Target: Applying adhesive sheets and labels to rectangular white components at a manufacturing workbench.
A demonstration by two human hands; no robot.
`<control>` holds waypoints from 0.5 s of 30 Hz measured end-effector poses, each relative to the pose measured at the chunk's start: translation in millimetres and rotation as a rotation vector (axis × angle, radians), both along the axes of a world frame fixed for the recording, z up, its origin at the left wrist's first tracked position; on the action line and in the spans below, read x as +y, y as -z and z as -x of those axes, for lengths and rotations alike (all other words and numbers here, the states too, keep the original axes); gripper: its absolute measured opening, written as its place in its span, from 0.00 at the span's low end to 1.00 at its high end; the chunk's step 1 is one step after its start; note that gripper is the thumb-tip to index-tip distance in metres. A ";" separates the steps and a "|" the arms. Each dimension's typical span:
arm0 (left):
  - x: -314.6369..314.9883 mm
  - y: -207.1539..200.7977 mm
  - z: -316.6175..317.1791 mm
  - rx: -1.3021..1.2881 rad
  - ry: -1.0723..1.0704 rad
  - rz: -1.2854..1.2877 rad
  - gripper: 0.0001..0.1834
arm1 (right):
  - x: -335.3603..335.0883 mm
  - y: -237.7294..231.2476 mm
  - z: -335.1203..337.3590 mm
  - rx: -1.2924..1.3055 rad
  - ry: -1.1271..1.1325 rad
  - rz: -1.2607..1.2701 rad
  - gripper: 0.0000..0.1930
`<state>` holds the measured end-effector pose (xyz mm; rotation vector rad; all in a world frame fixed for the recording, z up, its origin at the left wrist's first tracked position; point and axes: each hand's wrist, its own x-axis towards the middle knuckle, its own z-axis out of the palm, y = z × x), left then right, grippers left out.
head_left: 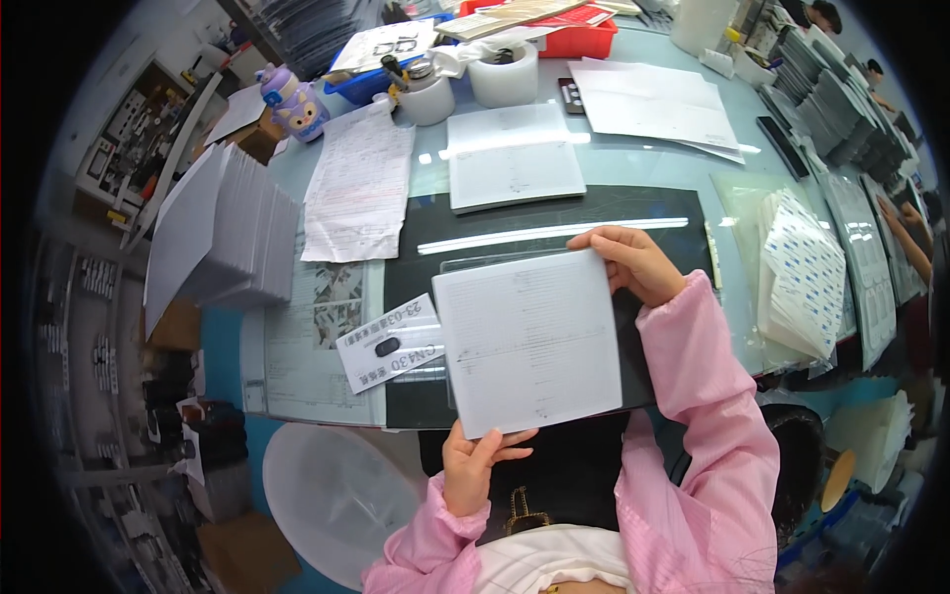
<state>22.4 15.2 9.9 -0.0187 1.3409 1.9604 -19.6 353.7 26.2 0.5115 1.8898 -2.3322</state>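
Observation:
A white rectangular sheet with faint fine printed lines is held over the near edge of the black mat. My right hand pinches its far right corner between thumb and fingers. At the near edge, my left hand grips it from below, thumb along the edge and fingers partly hidden. A clear layer's edge shows past the sheet's far and left sides; whether it is joined to the sheet I cannot tell. Close to the sheet's left side lies a printed label strip with a small dark oval piece on it.
Beyond the mat lies a stack of similar white sheets. A tall paper stack and a wrinkled handwritten page are at the left. White tubs stand behind; a bagged, blue-patterned pack sits at right. A co-worker's hand shows far right.

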 end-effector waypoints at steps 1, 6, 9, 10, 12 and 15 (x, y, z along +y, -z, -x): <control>-2.2 1.1 -0.2 0.004 -0.029 -0.012 0.18 | 0.4 0.8 1.4 0.022 -0.009 0.088 0.13; -3.5 3.3 -0.2 0.002 -0.043 -0.034 0.19 | 6.4 4.0 -0.8 0.048 0.023 0.216 0.08; -6.2 4.9 -0.4 -0.002 -0.020 -0.040 0.20 | 6.6 1.9 -1.4 0.059 -0.001 0.240 0.08; -8.1 5.6 0.2 0.000 -0.019 -0.041 0.20 | 5.4 1.2 -1.2 0.062 -0.015 0.250 0.08; -11.3 6.4 2.4 -0.020 0.044 -0.087 0.21 | 0.6 -3.2 -0.1 0.054 -0.015 0.225 0.08; -8.7 0.1 3.2 -0.106 0.034 -0.138 0.21 | 0.1 -6.7 -4.7 0.047 -0.102 0.205 0.09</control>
